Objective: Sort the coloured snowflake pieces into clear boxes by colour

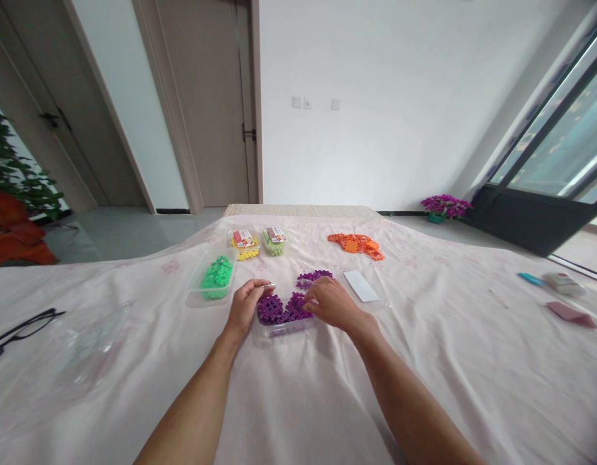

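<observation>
A clear plastic container [286,327] stands in front of me, with purple notched plastic building pieces [270,309] inside it. My left hand [247,303] grips the container's left wall, thumb and fingers closed on the rim. Over the right side of the container, my right hand [330,302] has its fingers curled down onto a purple piece; its fingertips are partly hidden. More purple pieces [315,276] lie on the cloth just behind the container. To the right of my right hand is a clear lid with a white label [360,286].
Green pieces [217,278] fill an open clear tub at left. Behind it stand labelled boxes of yellow pieces [245,244] and light green pieces [274,242]. Orange pieces [356,245] lie at back right. Eyeglasses [27,329] and clear plastic wrapping [85,342] are far left; a pink item [571,314] is far right.
</observation>
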`<action>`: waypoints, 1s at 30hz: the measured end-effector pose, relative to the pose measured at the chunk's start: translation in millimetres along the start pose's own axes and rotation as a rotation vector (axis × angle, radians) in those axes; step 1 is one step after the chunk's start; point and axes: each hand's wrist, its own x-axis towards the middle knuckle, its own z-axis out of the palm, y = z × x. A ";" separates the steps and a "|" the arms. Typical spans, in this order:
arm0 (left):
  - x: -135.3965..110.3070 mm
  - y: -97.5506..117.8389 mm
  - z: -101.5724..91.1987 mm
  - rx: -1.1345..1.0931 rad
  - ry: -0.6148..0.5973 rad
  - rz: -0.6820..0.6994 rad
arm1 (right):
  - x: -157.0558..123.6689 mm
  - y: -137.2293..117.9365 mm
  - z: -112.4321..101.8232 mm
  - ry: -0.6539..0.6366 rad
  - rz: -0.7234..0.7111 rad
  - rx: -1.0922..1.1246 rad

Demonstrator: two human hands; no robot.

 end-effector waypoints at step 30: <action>-1.8 10.6 -3.4 -0.004 0.017 -0.044 | 15.6 81.6 74.2 0.418 0.118 0.127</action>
